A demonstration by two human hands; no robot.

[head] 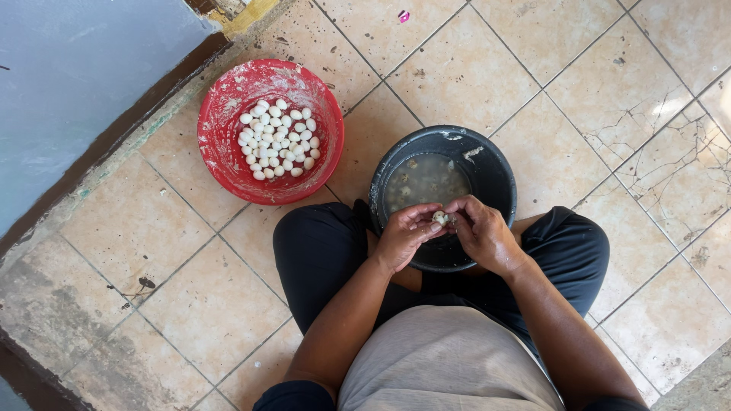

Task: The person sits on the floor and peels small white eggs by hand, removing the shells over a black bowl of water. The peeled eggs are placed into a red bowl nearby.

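Left hand (403,232) and right hand (481,232) both pinching 1 small egg (440,218) over black basin (487,171) of cloudy water. Red bowl (228,106) of peeled eggs (277,139) nearby on tiled floor (472,68).

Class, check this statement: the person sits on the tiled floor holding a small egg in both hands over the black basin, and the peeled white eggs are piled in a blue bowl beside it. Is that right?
Not quite. The bowl holding the peeled white eggs is red, not blue, as the head view shows. The rest stands: the left hand and right hand hold a small egg over the black basin.
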